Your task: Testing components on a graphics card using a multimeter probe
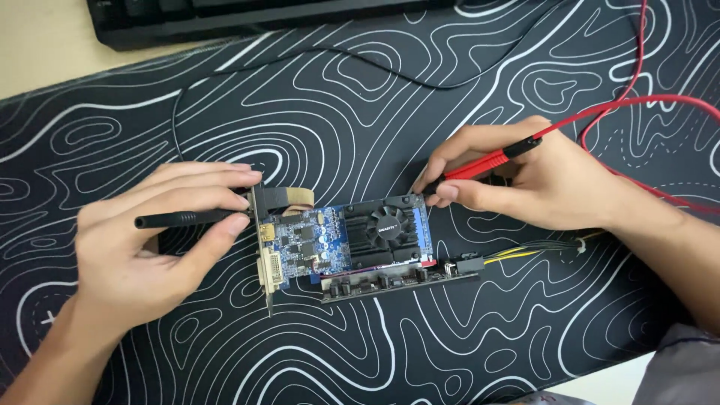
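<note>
A blue graphics card [322,236] with a black fan and heatsink [386,229] lies on the patterned desk mat, its metal bracket [264,247] to the left. My left hand [142,244] grips a black test probe [187,219] and holds its tip against the bracket end of the card. My right hand [525,184] pinches a red test probe [487,159], with its tip touching the card's upper right corner next to the fan.
Red lead wire [645,105] loops off to the upper right. A thin black cable [360,64] curves across the mat. A black keyboard [262,15] sits at the top edge. A black connector with yellow and black wires [510,256] lies right of the card.
</note>
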